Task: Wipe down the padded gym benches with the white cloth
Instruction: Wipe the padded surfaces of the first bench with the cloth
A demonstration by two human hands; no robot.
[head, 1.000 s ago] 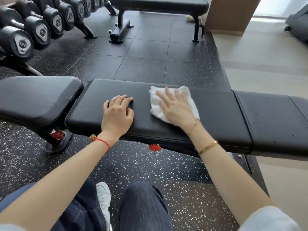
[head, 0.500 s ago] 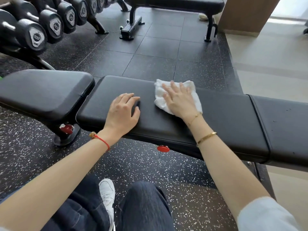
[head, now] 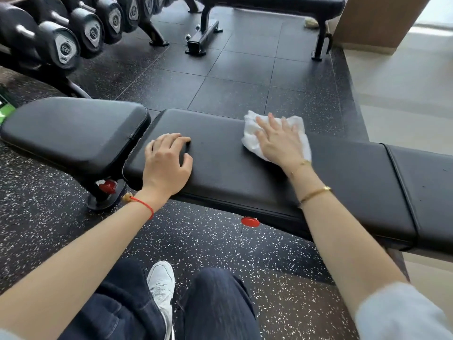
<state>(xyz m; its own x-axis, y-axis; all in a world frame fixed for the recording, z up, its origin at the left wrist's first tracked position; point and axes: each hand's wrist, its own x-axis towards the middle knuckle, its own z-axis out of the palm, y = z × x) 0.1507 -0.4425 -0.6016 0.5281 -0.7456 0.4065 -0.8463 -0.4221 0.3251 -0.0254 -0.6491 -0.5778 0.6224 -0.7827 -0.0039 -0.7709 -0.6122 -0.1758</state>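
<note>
Your right hand (head: 279, 141) lies flat, fingers spread and straight, pressing the white cloth (head: 252, 136) onto the long black pad (head: 220, 165) of the near bench, towards its far edge and about midway along. The cloth is bunched under your palm, with its edges showing on both sides of your fingers. Your left hand (head: 166, 163) rests on the same pad near its left end, fingers loosely curled with the tips on the vinyl, holding nothing; it looks like a brace.

As a judgement, you are mid-wipe on this pad, and the vinyl itself gives no sure sign of which stretches are already clean. The right-hand pad (head: 426, 190) shows small specks and looks unwiped. The seat pad (head: 73, 131) at the left is apart from both hands and its state cannot be told. A second bench (head: 274, 3) stands across the floor beside the dumbbell rack (head: 81, 28), well apart from you, and probably remains to be done. So most of the work seems to lie ahead.
</note>
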